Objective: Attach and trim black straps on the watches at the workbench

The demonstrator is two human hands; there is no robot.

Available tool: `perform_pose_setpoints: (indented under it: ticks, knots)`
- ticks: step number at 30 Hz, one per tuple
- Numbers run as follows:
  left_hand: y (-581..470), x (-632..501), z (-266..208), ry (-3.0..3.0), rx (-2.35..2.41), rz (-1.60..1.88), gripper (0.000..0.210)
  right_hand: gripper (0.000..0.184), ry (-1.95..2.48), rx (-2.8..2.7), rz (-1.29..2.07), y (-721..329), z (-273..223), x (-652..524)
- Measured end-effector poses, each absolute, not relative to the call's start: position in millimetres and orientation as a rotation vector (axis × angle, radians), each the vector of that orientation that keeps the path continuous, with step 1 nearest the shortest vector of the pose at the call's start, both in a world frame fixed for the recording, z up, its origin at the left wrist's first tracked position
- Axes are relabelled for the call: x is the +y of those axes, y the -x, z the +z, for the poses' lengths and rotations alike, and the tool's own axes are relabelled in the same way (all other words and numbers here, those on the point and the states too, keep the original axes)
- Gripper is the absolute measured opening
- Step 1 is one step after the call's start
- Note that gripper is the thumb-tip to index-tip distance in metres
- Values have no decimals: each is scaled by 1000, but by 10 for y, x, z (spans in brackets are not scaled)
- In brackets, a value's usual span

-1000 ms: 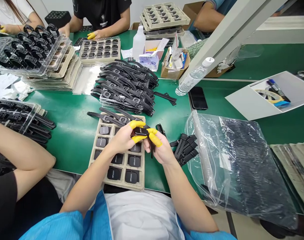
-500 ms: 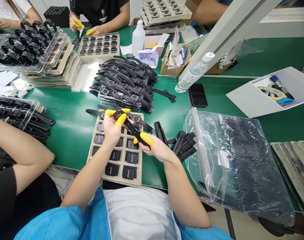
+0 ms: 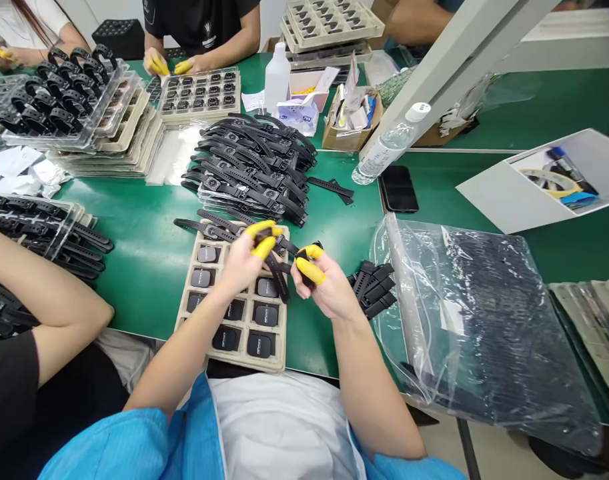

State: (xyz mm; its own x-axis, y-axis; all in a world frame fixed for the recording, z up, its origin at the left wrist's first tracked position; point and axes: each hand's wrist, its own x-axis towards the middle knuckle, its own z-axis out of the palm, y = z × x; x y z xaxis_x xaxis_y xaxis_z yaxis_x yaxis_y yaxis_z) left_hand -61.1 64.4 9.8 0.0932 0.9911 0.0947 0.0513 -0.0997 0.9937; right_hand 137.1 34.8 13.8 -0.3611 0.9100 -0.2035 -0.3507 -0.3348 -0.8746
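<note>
My left hand (image 3: pixel 247 257), with yellow finger cots on thumb and finger, pinches a black smartwatch (image 3: pixel 265 235). One black strap (image 3: pixel 278 277) hangs from that watch toward my right hand (image 3: pixel 320 280). The right fingers, also in yellow cots, are closed around a short dark piece (image 3: pixel 305 275) that looks like a watch strap, mostly hidden by the fingers. Under my hands is a beige compartment tray (image 3: pixel 280 360) with square black watch faces (image 3: pixel 265 315) in its pockets. Several strapped watches (image 3: pixel 214 231) lie across its far end.
Beyond the tray rises a heap of strapped watches (image 3: pixel 254 167). Loose straps (image 3: pixel 374 287) and a plastic bag of black parts (image 3: pixel 484 320) lie on the right. A bottle (image 3: pixel 389 147), a phone (image 3: pixel 399 189) and a white box (image 3: pixel 514 200) stand farther off. Co-workers sit left and opposite.
My right hand has let go of the strap end and moved slightly right and up, closing on a dark piece. My left hand has shifted right with the watch, whose strap now hangs down.
</note>
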Motion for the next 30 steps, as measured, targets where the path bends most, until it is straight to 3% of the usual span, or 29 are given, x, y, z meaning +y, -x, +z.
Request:
perform_pose_setpoints:
  ticks: [7,17,30]
  knots:
    - [612,538,-3,-2148,907,954,64,42,925,-995,1928,-1239,58,281]
    - [576,522,-72,-2156,969,1010,54,40,850,-784,1892,-1148,76,274]
    - [630,530,46,-2410,959,830,50,49,886,-669,1884,-1176,73,296]
